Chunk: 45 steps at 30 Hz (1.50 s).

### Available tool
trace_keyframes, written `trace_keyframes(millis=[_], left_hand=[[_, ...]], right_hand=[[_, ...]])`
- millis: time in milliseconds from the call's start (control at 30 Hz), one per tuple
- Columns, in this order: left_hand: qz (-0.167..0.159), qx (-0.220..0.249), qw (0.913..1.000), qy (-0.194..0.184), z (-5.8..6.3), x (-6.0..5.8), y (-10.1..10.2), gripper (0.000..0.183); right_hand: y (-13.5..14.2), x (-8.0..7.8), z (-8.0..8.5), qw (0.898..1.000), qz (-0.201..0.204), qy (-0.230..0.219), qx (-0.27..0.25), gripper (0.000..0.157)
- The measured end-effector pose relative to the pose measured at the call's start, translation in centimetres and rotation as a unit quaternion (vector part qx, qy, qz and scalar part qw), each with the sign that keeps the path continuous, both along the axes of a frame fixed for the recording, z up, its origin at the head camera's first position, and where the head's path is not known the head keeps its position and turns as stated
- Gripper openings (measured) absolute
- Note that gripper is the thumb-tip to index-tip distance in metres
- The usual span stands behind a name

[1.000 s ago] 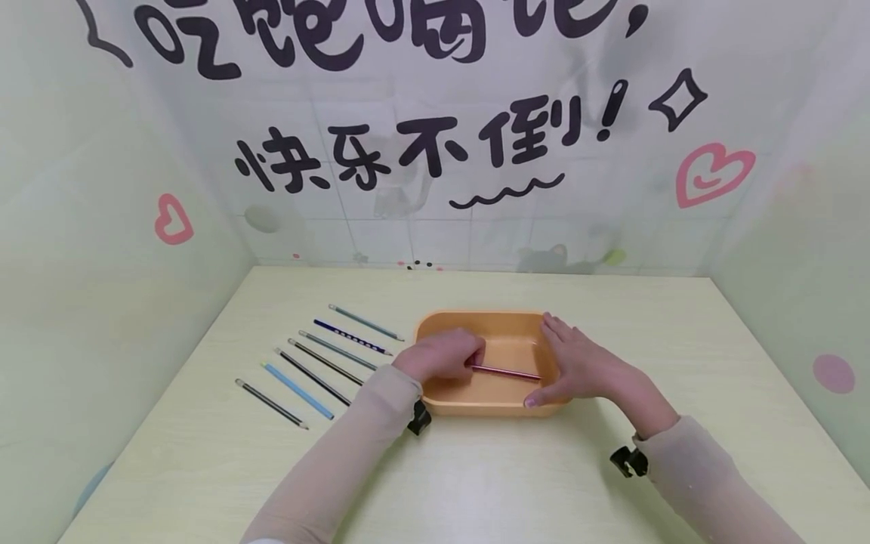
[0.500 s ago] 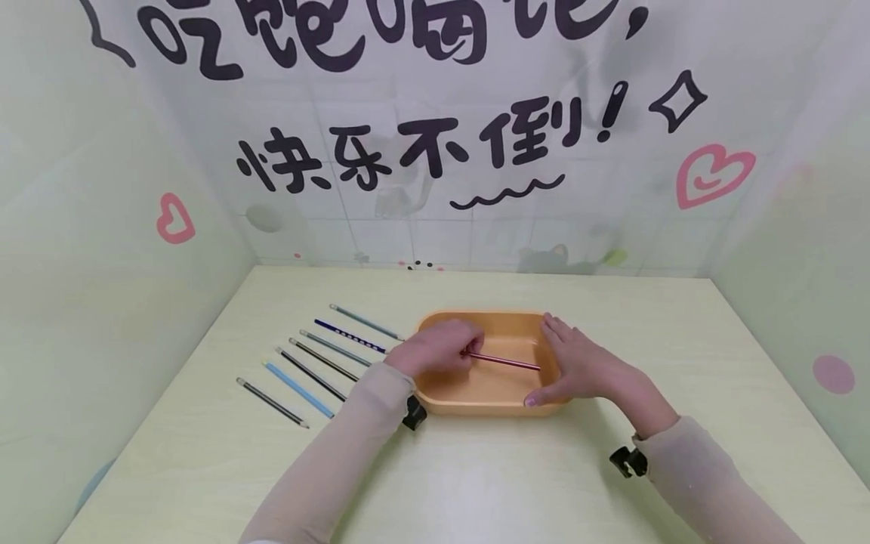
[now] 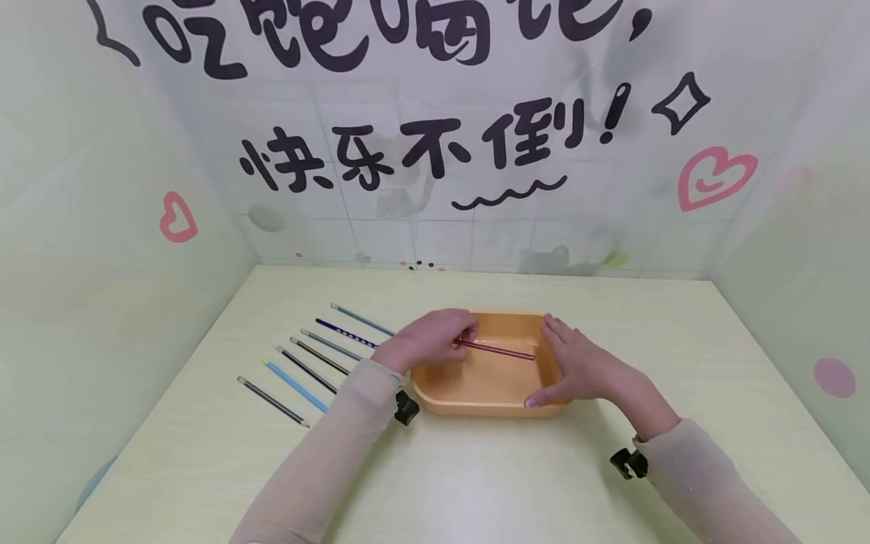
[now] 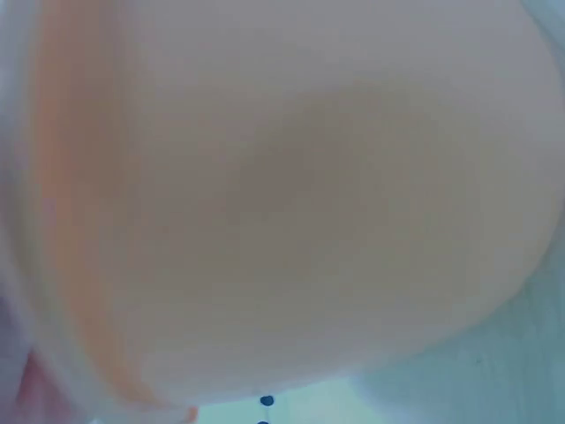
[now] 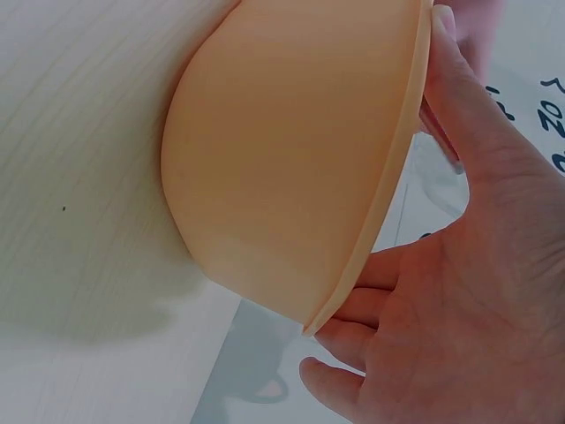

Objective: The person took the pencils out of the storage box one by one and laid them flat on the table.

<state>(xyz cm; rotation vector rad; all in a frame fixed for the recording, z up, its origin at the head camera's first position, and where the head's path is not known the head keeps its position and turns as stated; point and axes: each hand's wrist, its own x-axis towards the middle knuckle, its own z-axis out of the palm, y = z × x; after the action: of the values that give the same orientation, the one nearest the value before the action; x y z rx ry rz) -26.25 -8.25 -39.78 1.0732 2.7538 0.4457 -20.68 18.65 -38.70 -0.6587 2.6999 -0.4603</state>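
Observation:
In the head view my left hand (image 3: pixel 435 338) pinches one end of a dark red pencil (image 3: pixel 499 350) over an orange plastic tub (image 3: pixel 485 389). The pencil's free end points right, across the tub toward my right hand (image 3: pixel 586 368). That hand rests spread against the tub's right end, thumb at the near rim and fingers at the far corner. From the right wrist, the fingers lie along the rim, and the pencil (image 5: pixel 441 141) shows behind it. A blurred tub wall (image 4: pixel 335 230) fills most of the left wrist view; the left fingers are mostly hidden there.
Several pencils lie slanted in a row left of the tub, among them a light blue pencil (image 3: pixel 297 386) and a dark blue pencil (image 3: pixel 347 332). My left forearm covers the ends of some. A printed sheet (image 3: pixel 408 234) stands behind the pale wooden table (image 3: pixel 489 483).
My left hand has risen and drawn back left toward the tub's far-left corner, bringing the red pencil with it. The right hand stays at the tub's right end.

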Motion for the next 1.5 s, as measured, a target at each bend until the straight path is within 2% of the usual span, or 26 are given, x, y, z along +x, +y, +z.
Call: trace_keyframes(millis=[433, 767, 1033, 1233, 1500], left_hand=[[-0.012, 0.022, 0.9985, 0.050, 2.5, 0.8, -1.4, 0.016], [-0.011, 0.036, 0.9954, 0.088, 4.4, 2.5, -4.0, 0.018], [0.001, 0.043, 0.9924, 0.116, 4.8, 3.6, -6.7, 0.018], [0.024, 0.039, 0.9919, 0.119, 5.1, 4.3, -8.4, 0.019], [0.040, 0.034, 0.9895, 0.135, 5.6, 5.4, -10.4, 0.021]], right_hand=[[-0.1, 0.2, 0.1, 1.000, -0.003, -0.003, -0.006, 0.131], [0.0, 0.2, 0.0, 1.000, -0.004, -0.003, -0.004, 0.132], [0.0, 0.1, -0.1, 1.000, -0.001, -0.002, -0.005, 0.133], [0.2, 0.0, -0.1, 1.000, 0.002, -0.004, -0.006, 0.133], [0.2, 0.0, -0.2, 1.000, 0.003, -0.006, -0.007, 0.133]])
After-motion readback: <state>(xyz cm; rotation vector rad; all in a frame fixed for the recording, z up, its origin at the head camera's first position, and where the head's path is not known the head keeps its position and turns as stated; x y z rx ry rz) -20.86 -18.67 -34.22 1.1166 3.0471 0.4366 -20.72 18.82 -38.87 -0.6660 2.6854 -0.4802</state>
